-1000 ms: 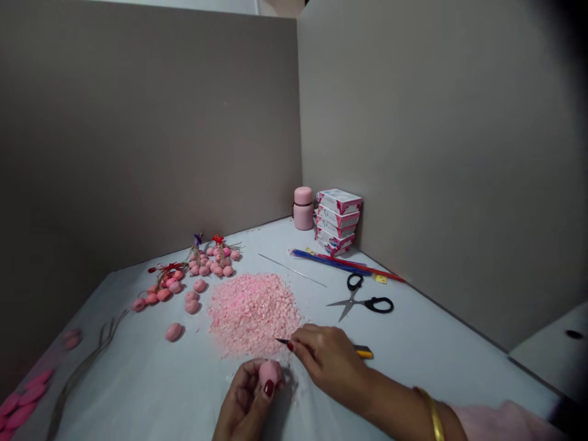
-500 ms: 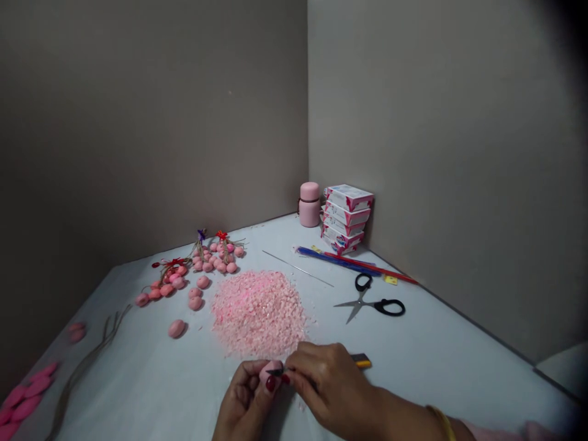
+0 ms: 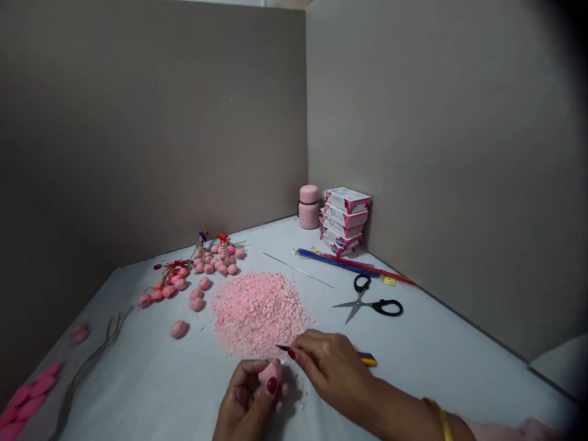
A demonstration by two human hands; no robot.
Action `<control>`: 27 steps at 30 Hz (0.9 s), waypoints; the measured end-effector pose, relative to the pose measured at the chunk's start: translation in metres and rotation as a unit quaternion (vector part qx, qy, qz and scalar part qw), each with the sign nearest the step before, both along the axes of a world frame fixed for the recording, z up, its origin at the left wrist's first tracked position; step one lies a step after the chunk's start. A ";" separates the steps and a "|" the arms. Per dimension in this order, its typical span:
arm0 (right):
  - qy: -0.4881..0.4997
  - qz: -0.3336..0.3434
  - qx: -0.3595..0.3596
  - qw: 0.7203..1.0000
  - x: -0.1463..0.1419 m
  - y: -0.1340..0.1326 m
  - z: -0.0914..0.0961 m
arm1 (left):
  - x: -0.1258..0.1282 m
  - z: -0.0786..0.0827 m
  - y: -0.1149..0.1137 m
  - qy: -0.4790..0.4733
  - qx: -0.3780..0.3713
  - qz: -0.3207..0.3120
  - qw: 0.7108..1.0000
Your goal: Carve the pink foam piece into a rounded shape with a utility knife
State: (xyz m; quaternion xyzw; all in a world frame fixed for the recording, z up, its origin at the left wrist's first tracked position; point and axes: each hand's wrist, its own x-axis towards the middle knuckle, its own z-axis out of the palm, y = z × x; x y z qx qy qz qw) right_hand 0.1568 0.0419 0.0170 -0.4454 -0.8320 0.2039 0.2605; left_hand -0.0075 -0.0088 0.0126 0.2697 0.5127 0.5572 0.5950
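Note:
My left hand (image 3: 250,395) is closed around a small pink lump (image 3: 271,372), soap-like with flat cut faces, the thumb with its red nail pressed on it. My right hand (image 3: 328,367) grips a utility knife (image 3: 283,348). Its dark pointed blade sticks out past the fingertips, a little above the lump and apart from it. A yellow-and-black handle end shows behind the right hand. Just beyond the blade lies a wide heap of pink shavings (image 3: 260,312). A few loose crumbs lie on the table between the hands.
Black-handled scissors (image 3: 361,303) lie spread at right, near a thin metal rod (image 3: 298,269) and blue and red ties (image 3: 340,263). Behind stand a pink flask (image 3: 309,208) and stacked boxes (image 3: 344,220). Pink rounded pieces (image 3: 178,329), strung bunches (image 3: 220,260) and cords (image 3: 87,367) occupy the left.
My right hand has lifted the blade up and away from the pink lump, which stays in my left hand. The view has tilted slightly upward.

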 end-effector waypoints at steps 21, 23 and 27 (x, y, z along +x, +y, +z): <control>-0.005 0.100 0.047 0.994 0.001 -0.008 -0.001 | -0.007 -0.008 0.005 -0.131 -0.042 -0.074 0.988; -0.009 0.095 0.048 0.994 0.001 -0.008 0.000 | -0.007 -0.008 0.006 -0.130 -0.035 -0.075 0.988; -0.022 0.076 0.045 0.996 0.000 -0.005 0.001 | -0.008 -0.009 0.006 -0.128 -0.034 -0.065 0.989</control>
